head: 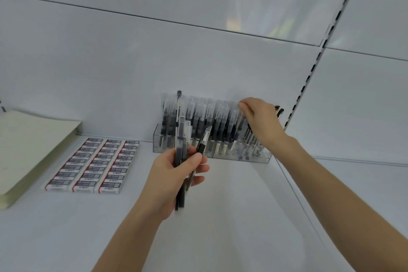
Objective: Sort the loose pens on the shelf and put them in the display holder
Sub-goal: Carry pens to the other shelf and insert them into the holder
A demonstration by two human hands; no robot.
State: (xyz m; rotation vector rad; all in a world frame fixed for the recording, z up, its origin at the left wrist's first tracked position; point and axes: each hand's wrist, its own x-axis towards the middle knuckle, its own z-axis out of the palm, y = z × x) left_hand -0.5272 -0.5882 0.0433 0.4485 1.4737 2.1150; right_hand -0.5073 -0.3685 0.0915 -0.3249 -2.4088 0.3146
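White shelf (231,216) — pens (181,137) upright betw. L hand (172,174) fingers (198,169) & thumb

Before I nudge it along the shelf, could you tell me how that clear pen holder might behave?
Likely rigid: the display holder looks like hard clear plastic. Packed with tall upright pens, it may be top-heavy and tip if pushed high. It probably slides on the smooth shelf.

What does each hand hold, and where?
Left hand grips a bundle of pens mid-barrel. Right hand reaches pen tops in the display holder; its grip is unclear.
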